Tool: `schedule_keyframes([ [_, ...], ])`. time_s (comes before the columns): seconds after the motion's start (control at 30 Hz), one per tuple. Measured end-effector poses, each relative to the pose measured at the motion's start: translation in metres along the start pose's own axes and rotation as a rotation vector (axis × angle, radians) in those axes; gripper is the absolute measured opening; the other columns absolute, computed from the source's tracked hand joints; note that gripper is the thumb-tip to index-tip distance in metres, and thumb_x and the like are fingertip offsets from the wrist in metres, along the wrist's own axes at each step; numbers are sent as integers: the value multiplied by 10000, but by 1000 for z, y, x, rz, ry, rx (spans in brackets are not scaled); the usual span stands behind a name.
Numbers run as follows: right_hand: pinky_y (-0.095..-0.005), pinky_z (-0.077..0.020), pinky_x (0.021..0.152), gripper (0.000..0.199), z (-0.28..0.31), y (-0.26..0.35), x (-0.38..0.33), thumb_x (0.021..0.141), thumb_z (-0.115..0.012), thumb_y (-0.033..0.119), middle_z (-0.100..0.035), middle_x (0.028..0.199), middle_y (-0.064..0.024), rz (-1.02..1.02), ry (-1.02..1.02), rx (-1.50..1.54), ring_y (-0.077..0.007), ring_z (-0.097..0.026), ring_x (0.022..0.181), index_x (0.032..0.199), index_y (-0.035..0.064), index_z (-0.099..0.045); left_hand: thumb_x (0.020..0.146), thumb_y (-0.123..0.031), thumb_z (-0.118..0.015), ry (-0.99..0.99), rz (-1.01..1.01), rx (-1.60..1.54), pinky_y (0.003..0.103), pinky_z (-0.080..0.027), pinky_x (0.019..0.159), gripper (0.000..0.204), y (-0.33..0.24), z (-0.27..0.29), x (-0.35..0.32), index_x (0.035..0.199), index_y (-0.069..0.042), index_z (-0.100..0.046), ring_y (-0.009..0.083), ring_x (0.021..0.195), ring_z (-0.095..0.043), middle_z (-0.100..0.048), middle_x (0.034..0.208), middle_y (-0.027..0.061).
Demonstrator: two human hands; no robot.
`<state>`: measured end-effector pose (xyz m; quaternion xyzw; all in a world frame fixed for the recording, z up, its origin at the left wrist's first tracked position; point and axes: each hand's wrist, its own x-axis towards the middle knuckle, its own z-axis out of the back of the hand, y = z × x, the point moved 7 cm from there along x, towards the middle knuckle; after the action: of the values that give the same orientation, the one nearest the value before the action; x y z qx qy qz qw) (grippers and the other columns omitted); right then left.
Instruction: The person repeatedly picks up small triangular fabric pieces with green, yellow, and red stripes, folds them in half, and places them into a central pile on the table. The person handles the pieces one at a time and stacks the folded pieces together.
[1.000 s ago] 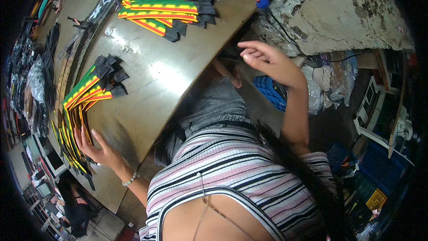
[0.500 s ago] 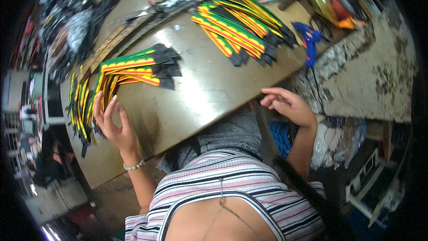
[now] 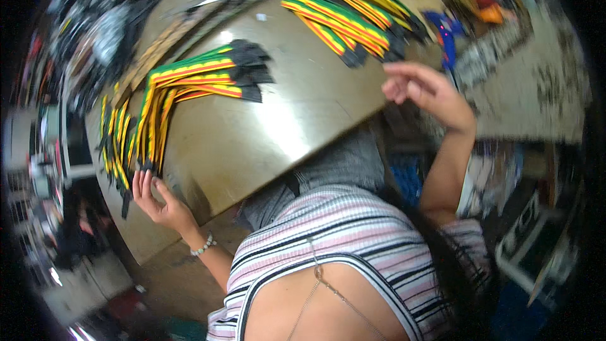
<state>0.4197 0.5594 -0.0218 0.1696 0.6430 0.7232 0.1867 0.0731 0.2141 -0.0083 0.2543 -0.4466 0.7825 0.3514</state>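
At the table's left edge, my left hand [image 3: 159, 205] has its fingers stretched out and thumb apart, with nothing held. Its fingertips are beside the black lower ends of a bent stack of green, yellow and red striped bands [image 3: 196, 77] with black ends. Further left lies a row of narrower-looking striped bands [image 3: 115, 136]. My right hand [image 3: 429, 91] hovers over the right table edge, fingers loosely bent and apart, and no object shows in it. Just beyond it is a second pile of striped bands [image 3: 344, 19]. A blue glue gun [image 3: 447, 35] lies to its right, blurred.
The brown table [image 3: 252, 145] has a wooden strip [image 3: 154, 57] along its back left. Behind that, dark and clear plastic bags [image 3: 104, 31] are heaped. A worn, pale surface [image 3: 536, 82] adjoins on the right. Bagged goods [image 3: 495, 170] sit below it.
My left hand has drawn back toward the near end of the bent stack. My right hand has moved up and forward toward the right pile. The whole view has shifted slightly.
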Motion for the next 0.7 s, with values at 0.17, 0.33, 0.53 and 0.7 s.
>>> schedule_keyframes([
  [0.17,-288,-504,855,478,26,-22,-63,1004,-507,292,-636,1115,-119,-3,-119,95,-179,-632,988,1356,-29,-467,915,65,-523,246,-71,-258,366,-449,998,239,-52,-54,-15,1138,30,-603,265,1192,-528,-528,1280,170],
  [0.33,-276,-508,815,428,38,-135,-121,1008,-510,320,-646,1065,-89,-193,-447,385,-143,-624,913,1307,14,-528,777,86,-621,634,-319,-323,428,-434,998,318,-160,-124,-44,1067,-32,-670,321,1162,-559,-564,1239,181],
  [0.53,-272,-519,708,385,-12,-369,-172,979,-544,316,-643,998,-54,-776,-683,377,-130,-616,828,1264,58,-560,739,-21,-701,1010,-691,-480,495,-388,1037,379,-258,-201,-68,1104,-123,-681,375,1236,-500,-553,1287,144],
  [0.7,-354,-545,660,253,-61,-533,-176,906,-598,168,-632,913,-83,-1056,-533,192,-171,-637,814,1145,90,-618,795,-195,-688,1300,-961,-403,559,-271,1124,440,-273,-231,-93,1230,-193,-618,390,1387,-334,-418,1453,137],
])
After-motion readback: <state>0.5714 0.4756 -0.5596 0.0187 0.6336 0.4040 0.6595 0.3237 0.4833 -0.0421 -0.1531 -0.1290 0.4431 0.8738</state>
